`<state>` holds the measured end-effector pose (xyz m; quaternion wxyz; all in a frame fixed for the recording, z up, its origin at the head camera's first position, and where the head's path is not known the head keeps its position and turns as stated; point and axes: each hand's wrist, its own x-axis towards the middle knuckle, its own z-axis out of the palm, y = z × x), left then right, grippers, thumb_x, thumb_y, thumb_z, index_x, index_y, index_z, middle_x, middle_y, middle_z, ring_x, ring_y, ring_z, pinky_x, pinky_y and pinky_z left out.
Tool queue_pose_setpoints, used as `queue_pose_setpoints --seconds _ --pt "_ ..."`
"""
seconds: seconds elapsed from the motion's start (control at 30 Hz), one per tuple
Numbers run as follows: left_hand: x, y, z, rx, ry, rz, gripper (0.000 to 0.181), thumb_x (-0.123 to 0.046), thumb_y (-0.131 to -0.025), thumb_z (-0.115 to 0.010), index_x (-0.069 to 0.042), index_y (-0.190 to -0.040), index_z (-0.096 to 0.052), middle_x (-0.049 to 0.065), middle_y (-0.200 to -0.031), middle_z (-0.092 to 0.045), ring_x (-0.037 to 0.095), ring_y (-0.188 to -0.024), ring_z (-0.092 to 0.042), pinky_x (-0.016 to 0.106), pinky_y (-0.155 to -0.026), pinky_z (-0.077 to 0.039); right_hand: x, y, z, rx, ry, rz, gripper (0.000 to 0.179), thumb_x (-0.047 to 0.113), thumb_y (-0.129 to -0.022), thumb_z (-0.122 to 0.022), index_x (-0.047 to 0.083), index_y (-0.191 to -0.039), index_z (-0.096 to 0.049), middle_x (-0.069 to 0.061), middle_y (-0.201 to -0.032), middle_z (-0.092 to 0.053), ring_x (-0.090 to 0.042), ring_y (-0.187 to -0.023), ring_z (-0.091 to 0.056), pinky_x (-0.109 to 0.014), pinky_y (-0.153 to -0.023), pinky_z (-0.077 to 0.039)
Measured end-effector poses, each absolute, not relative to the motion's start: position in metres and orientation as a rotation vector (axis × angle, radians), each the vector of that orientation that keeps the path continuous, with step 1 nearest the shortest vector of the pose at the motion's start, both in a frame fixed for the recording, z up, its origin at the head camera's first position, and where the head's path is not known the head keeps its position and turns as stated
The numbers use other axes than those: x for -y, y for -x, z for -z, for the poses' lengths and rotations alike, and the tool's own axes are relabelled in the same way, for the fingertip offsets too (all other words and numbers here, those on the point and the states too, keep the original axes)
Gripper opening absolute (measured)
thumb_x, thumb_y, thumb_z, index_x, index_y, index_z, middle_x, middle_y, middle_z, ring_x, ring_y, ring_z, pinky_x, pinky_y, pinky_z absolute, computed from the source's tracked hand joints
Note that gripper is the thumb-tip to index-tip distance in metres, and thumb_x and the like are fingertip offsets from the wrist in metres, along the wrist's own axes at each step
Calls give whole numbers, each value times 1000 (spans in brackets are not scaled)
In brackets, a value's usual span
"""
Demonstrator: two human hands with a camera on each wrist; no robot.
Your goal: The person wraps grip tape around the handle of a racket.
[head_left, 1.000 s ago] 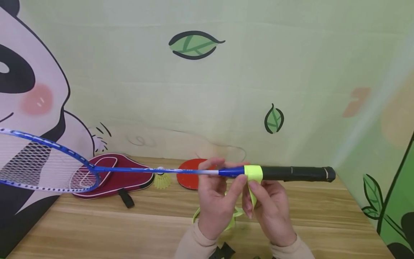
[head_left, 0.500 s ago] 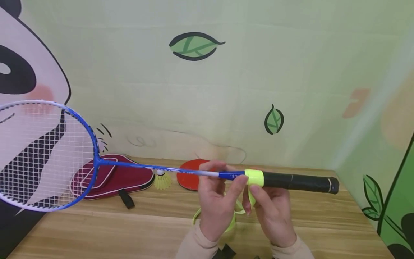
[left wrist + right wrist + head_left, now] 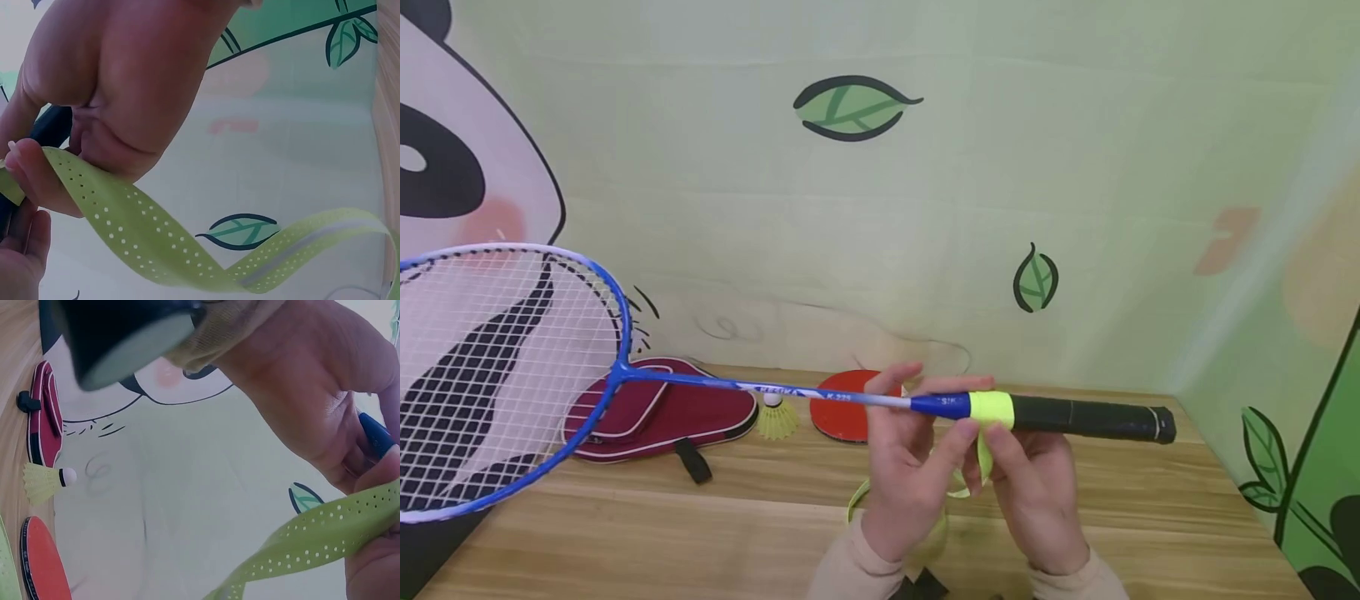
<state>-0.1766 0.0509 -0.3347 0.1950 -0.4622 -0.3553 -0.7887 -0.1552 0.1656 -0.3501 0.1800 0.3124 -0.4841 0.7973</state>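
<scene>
Both hands hold a badminton racket [image 3: 940, 406] level above the table, its strung blue-and-white head to the left and black handle to the right. A band of neon yellow overgrip tape [image 3: 992, 410] wraps the top of the handle, beside the blue cone. My left hand [image 3: 906, 475] grips the racket around that cone, thumb at the tape's lower edge. Just below the handle, my right hand [image 3: 1037, 492] pinches the tape between thumb and fingers. In the left wrist view the loose perforated tape [image 3: 144, 225] hangs in a twisted ribbon; the right wrist view shows it too.
On the wooden table [image 3: 737, 533] lie a maroon paddle case [image 3: 700, 417], a yellow shuttlecock [image 3: 777, 419] and a red table-tennis bat [image 3: 838, 417]. Black scraps [image 3: 925, 583] lie at the front edge. A printed cloth wall [image 3: 925, 208] stands behind.
The racket has rolled so its strung face shows more fully than a second ago. Its head sits slightly lower than half a second ago. Both hands keep nearly the same places.
</scene>
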Motion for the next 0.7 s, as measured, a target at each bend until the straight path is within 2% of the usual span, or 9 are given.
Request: queue_pose_setpoints --seconds 0.1,0.27,0.33,0.4,0.5,0.57,0.7 --pt "-49 178 334 970 1300 2201 55 11 -93 -53 1 -135 -19 43 -112 -51 23 -83 -62 33 -32 -46 -166 154 349 1465 -902 -2180 14 -8 -99 -43 -4 -106 -55 -7 -82 -63 -15 -61 -57 -25 -51 -49" --pt "-47 180 334 1015 1257 2161 53 9 -93 -55 4 -133 -20 41 -111 -54 21 -93 -64 32 -37 -48 -167 155 349 1573 -866 -2011 13 -11 -96 -48 -4 -102 -56 -5 -78 -61 -17 -55 -54 -26 -50 -47" --pt "-47 180 335 1048 1233 2131 52 7 -93 -57 7 -130 -21 40 -110 -56 22 -95 -65 30 -46 -52 -166 156 349 1570 -849 -1966 12 -13 -94 -50 -6 -100 -58 -6 -76 -62 -18 -53 -54 -27 -48 -46" --pt "-47 181 335 1075 1210 2103 51 6 -93 -58 10 -128 -21 38 -109 -58 25 -98 -65 28 -60 -55 -166 157 350 1548 -844 -1927 11 -15 -92 -52 -9 -99 -58 -7 -76 -63 -19 -52 -54 -28 -47 -45" --pt "-48 180 335 1095 1181 2078 51 5 -93 -60 14 -124 -20 36 -108 -60 29 -101 -66 28 -80 -52 -166 159 351 1540 -811 -1871 12 -18 -89 -55 -10 -97 -59 -9 -74 -62 -18 -51 -54 -28 -46 -44" --pt "-48 180 336 1097 1168 2076 51 5 -92 -60 16 -122 -20 36 -107 -61 31 -102 -66 28 -84 -51 -166 159 352 1546 -786 -1842 12 -17 -87 -58 -10 -97 -60 -10 -73 -62 -17 -51 -54 -28 -46 -44" --pt "-50 179 336 1092 1147 2077 51 3 -92 -61 16 -121 -21 36 -106 -61 32 -100 -67 28 -83 -51 -165 159 352 1538 -774 -1816 11 -15 -87 -60 -10 -97 -60 -8 -75 -64 -18 -51 -54 -26 -47 -45"
